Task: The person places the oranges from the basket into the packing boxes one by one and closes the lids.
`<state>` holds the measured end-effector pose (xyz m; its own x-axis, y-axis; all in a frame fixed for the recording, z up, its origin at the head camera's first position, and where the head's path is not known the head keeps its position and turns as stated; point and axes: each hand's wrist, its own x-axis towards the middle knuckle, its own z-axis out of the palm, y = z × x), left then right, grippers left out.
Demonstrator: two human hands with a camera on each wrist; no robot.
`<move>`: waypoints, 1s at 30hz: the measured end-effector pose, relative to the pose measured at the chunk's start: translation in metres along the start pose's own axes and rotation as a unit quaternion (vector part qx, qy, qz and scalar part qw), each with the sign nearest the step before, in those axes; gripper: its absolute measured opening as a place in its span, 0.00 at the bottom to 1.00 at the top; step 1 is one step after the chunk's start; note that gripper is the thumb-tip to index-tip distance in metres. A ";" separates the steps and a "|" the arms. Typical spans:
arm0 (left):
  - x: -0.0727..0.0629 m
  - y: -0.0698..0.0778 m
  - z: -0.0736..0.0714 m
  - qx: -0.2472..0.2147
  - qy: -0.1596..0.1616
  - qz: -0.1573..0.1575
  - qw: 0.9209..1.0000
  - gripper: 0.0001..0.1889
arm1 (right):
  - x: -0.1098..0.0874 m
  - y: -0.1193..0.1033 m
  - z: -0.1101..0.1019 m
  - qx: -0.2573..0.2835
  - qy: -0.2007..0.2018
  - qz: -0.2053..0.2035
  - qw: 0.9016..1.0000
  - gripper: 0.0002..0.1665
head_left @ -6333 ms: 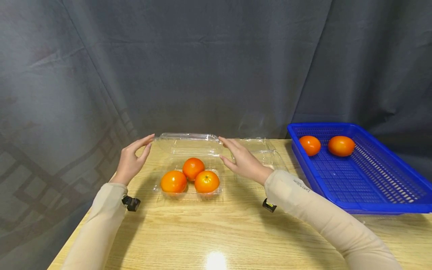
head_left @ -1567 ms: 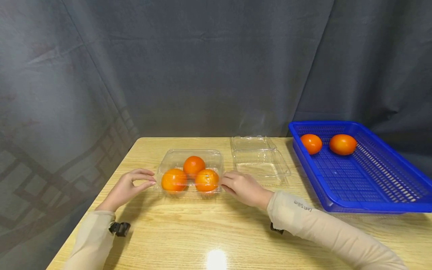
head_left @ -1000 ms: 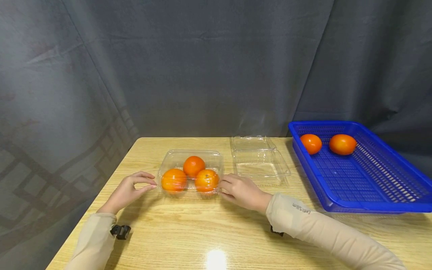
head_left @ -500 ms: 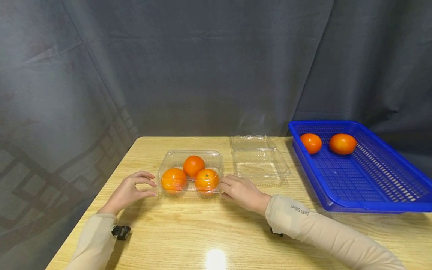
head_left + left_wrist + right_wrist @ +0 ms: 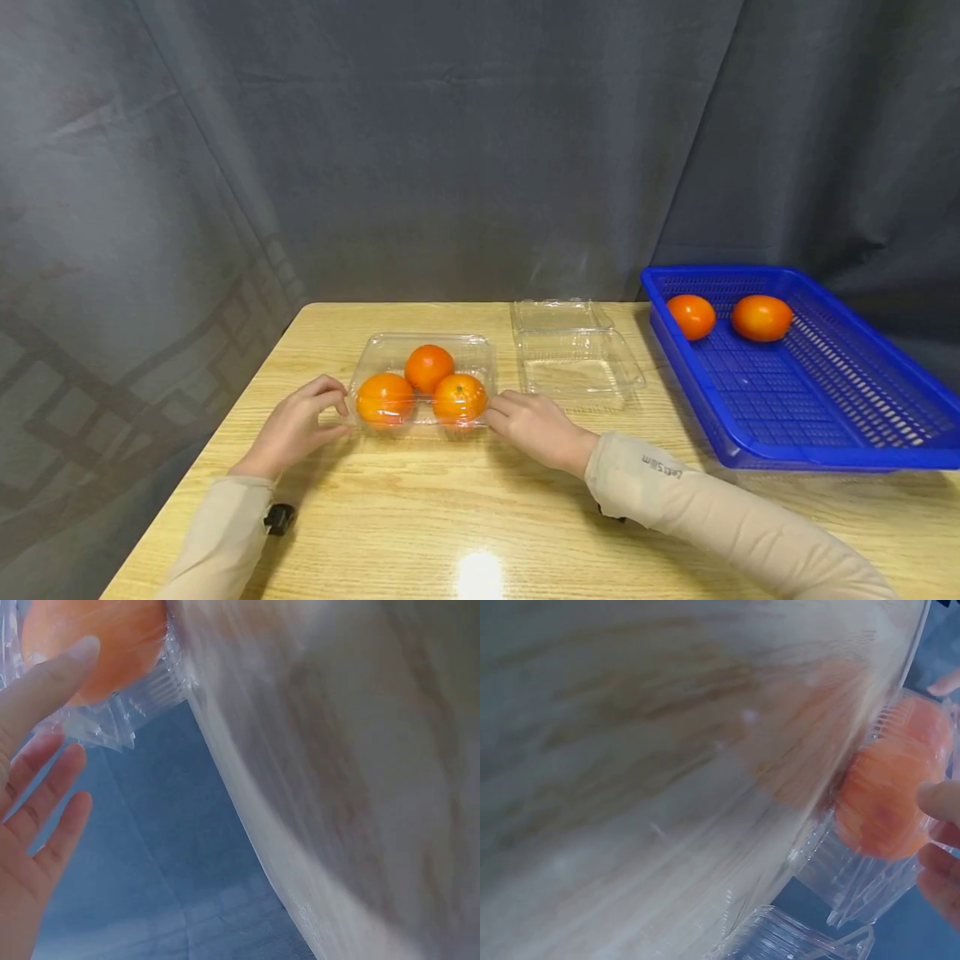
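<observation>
A clear box [image 5: 423, 432] holds 3 oranges [image 5: 460, 400], with its lid [image 5: 382, 354] down over them. I think the step now is closing that lid, and the next move calls for pressing its 6 o'clock edge snug. At the box's 8 o'clock, the left hand [image 5: 296, 427] makes a wide gap by the corner. At 4 o'clock, the right hand [image 5: 536, 427] looks narrow, but I can't tell if it pinches. Another clear box [image 5: 573, 379] sits near 3 o'clock. It's hard to see if the lid's edge is clipped. The right wrist view cuts that hand off at 3 o'clock.
</observation>
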<state>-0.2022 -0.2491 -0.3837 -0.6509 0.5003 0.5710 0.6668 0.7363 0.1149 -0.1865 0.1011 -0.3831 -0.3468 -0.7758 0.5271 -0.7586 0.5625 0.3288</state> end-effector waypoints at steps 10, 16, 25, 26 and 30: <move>-0.001 0.000 0.004 0.015 0.030 0.036 0.999 0.18 | 0.002 -0.001 0.003 -0.035 0.027 -0.031 0.999 0.11; 0.001 0.001 0.003 0.023 0.031 0.045 0.998 0.15 | 0.002 -0.001 0.004 -0.057 0.044 -0.041 0.997 0.11; 0.002 0.004 0.001 0.028 0.032 0.036 0.998 0.15 | 0.004 0.000 0.004 -0.063 0.045 -0.048 0.996 0.09; 0.002 0.004 0.001 0.028 0.031 0.036 0.998 0.15 | 0.004 0.000 0.004 -0.064 0.044 -0.049 0.996 0.09; 0.002 0.005 0.000 0.028 0.027 0.035 0.999 0.14 | 0.003 0.000 0.006 -0.070 0.035 -0.053 0.996 0.09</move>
<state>-0.2003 -0.2440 -0.3821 -0.5819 0.5266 0.6197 0.6869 0.7262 0.0279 -0.1905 0.0968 -0.3859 -0.2260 -0.8143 0.5347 -0.7032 0.5162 0.4889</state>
